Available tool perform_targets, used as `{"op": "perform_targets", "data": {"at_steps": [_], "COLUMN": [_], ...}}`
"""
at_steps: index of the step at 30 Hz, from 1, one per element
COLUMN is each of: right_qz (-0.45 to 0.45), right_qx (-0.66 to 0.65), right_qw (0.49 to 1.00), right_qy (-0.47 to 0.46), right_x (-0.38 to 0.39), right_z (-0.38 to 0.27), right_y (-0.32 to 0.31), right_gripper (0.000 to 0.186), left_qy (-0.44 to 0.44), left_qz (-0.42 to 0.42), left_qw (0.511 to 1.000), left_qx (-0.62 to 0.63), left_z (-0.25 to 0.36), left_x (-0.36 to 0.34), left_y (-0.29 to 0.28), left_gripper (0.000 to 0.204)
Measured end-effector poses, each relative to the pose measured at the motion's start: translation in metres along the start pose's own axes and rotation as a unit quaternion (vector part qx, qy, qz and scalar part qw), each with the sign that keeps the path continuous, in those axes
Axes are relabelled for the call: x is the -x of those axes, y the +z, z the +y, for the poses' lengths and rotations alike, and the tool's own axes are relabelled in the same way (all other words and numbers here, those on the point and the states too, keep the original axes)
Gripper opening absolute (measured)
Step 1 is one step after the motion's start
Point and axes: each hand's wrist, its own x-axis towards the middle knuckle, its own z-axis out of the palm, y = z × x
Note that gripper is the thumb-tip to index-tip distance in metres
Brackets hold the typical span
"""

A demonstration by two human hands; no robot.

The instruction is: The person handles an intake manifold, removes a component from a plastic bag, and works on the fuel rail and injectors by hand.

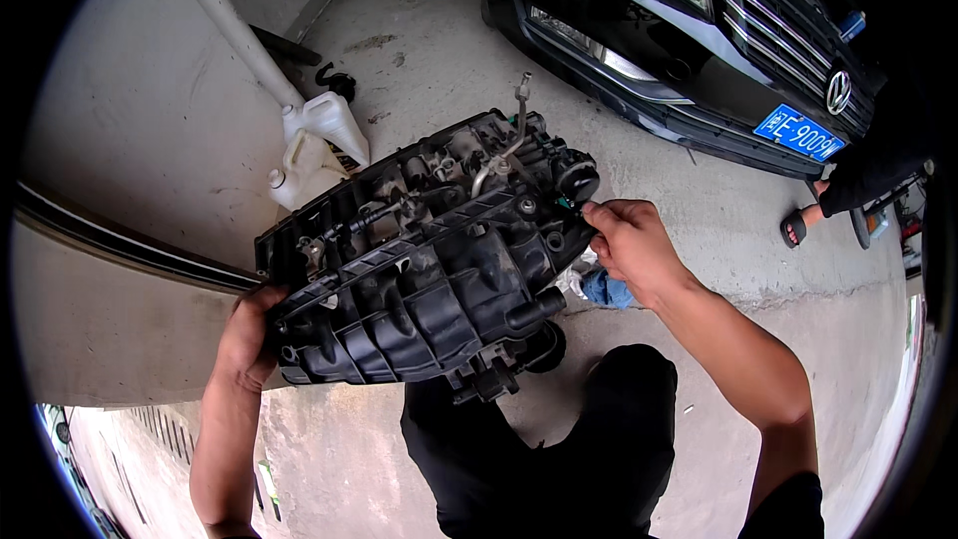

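Observation:
Tilted above my knees is a black plastic intake manifold (429, 299), with ribbed runners and a dusty upper side. A bent metal pipe (507, 155) sticks up from it near its far right end. My left hand (247, 334) is closed around the manifold's left end, its fingertips hidden behind the part. At the right end my right hand (631, 248) is closed, thumb and finger pinched against the edge beside a small green piece (567, 204). Whether it grips the manifold itself or a small part there is hard to make out. A round black fitting (577, 180) sits just above those fingers.
Two whitish plastic jugs (329, 125) stand by the wall at the left, near a pale pipe (235, 25). A black car (639, 30) is parked at the far right. Another person's sandalled foot (795, 228) is beside it. A blue cloth-like item (606, 289) lies behind my right hand.

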Motion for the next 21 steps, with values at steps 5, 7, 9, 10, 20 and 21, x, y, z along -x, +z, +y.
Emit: {"op": "perform_targets", "data": {"at_steps": [5, 7, 9, 10, 20, 21], "right_qz": [0.116, 0.183, 0.222, 0.241, 0.310, 0.322], "right_qx": [-0.026, -0.020, -0.010, -0.005, -0.053, -0.046], "right_qw": [0.991, 0.979, 0.971, 0.968, 0.949, 0.945], "right_qy": [-0.059, -0.083, -0.082, -0.077, -0.011, 0.009], "right_x": [0.111, 0.127, 0.137, 0.139, 0.195, 0.200], "right_z": [-0.009, -0.004, 0.007, 0.012, 0.056, 0.054], "right_y": [-0.129, -0.140, -0.144, -0.147, -0.166, -0.161], "right_gripper": [0.026, 0.026, 0.027, 0.027, 0.024, 0.023], "left_qy": [0.036, 0.018, -0.024, -0.030, -0.017, -0.023], "left_qz": [-0.095, -0.141, -0.192, -0.198, -0.235, -0.251], "left_qw": [0.994, 0.989, 0.980, 0.978, 0.972, 0.966], "left_qx": [0.035, 0.037, 0.047, 0.052, -0.009, -0.061], "left_z": [0.006, -0.008, -0.017, -0.021, -0.038, -0.044], "left_x": [0.089, 0.079, 0.064, 0.059, 0.089, 0.095], "left_y": [0.118, 0.128, 0.137, 0.144, 0.161, 0.154], "left_gripper": [0.035, 0.038, 0.038, 0.038, 0.050, 0.052]}}
